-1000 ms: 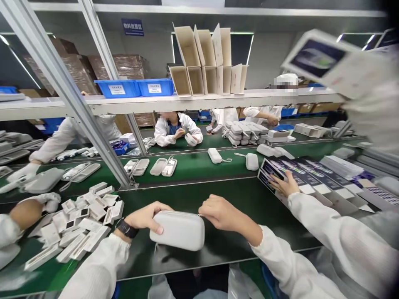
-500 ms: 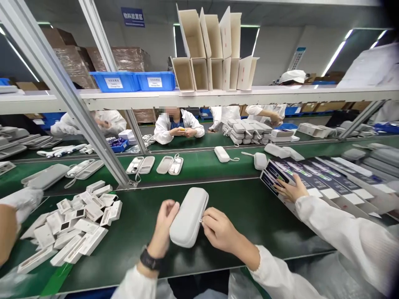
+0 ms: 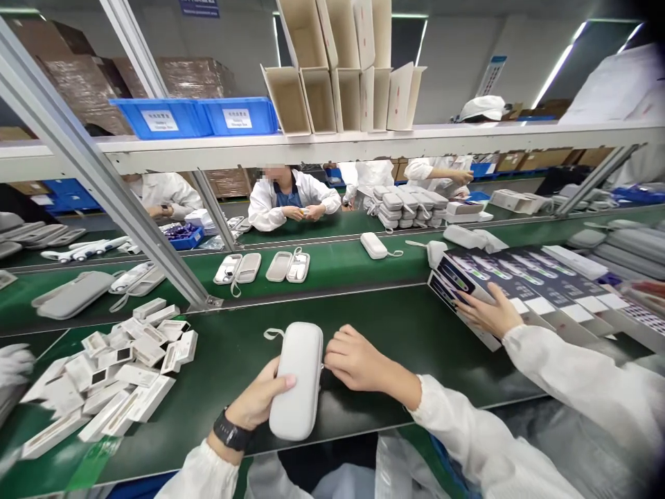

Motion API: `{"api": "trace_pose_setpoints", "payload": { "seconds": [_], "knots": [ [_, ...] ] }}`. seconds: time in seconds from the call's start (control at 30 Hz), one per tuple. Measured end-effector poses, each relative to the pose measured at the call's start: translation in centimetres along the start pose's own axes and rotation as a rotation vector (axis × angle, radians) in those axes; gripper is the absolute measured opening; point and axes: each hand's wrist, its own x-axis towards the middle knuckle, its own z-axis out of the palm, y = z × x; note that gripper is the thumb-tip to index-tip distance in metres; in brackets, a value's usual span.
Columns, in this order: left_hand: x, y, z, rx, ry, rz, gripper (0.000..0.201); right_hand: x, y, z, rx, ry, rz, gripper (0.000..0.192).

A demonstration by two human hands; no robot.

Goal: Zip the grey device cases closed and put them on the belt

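Note:
A white oblong zip case [image 3: 296, 378] with a wrist loop at its far end lies lengthwise on the green work surface [image 3: 395, 339] in front of me. My left hand [image 3: 260, 398], with a black watch on the wrist, grips the case's left side. My right hand [image 3: 358, 360] pinches at the case's right edge, at the zipper line.
A pile of small white boxes [image 3: 114, 367] lies at the left. A co-worker's hand [image 3: 488, 312] rests on a row of dark printed boxes [image 3: 519, 277] at the right. Open and shut cases [image 3: 260, 267] ride the belt beyond; a slanted metal post [image 3: 129, 208] and a shelf stand ahead.
The case has turned from lying crosswise to lengthwise, pointing away from me. My left hand shifted down to its near left side; my right hand stays at its right edge.

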Motion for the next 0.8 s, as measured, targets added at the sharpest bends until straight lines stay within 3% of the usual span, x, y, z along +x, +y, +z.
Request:
{"api": "trace_pose_setpoints", "payload": {
  "seconds": [0.13,0.2,0.3,0.4,0.53,0.63,0.67,0.73,0.8],
  "knots": [
    [0.3,-1.5,1.4,-0.165,0.156,0.162,0.053,0.5,-0.6,0.6,-0.055,0.070,0.043,0.019],
    [0.4,-3.0,1.9,-0.158,0.218,0.165,0.056,0.5,0.3,0.6,-0.062,0.089,0.050,0.022],
    [0.0,-4.4,1.8,-0.008,0.160,0.092,0.067,0.8,2.8,-0.1,-0.065,0.107,0.096,0.024],
    [-0.3,-3.3,0.9,0.226,-0.021,0.027,0.072,1.6,4.1,-1.2,-0.031,0.017,0.018,0.023],
    [0.2,1.2,-0.3,0.532,-0.583,-0.277,0.065,3.3,1.7,-2.6,-0.008,-0.166,-0.254,0.022],
    [1.0,4.2,-0.8,0.744,-0.837,-0.476,0.055,3.4,0.0,-3.0,0.047,-0.279,-0.371,0.021],
    [1.3,4.8,-0.9,0.791,-0.853,-0.493,0.054,3.0,0.0,-3.0,0.096,-0.295,-0.342,0.019],
    [2.2,5.2,-1.0,0.815,-0.780,-0.410,0.058,1.6,0.4,-2.2,0.277,-0.250,-0.119,0.018],
    [3.7,4.3,-0.9,0.781,-0.553,-0.158,0.064,-0.3,1.3,-0.5,0.608,-0.118,0.245,0.032]
  ]
}}
